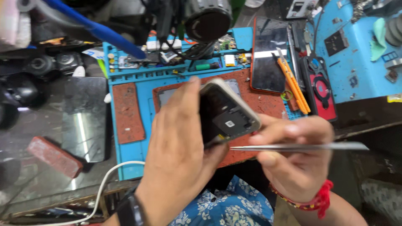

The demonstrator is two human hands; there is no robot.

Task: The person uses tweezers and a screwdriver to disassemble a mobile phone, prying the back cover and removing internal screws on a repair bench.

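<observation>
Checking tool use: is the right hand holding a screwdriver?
No, the right hand pinches slim metal tweezers, tip toward the opened phone in the left hand.

A single camera worn on the person's head looks steeply down and forward over the bench (50, 125). It sits close, so the left hand (178, 163) and right hand (295, 157) fill the lower middle. The blue mat (130, 161) lies just beyond them, and the person's lap shows at the bottom edge.
</observation>
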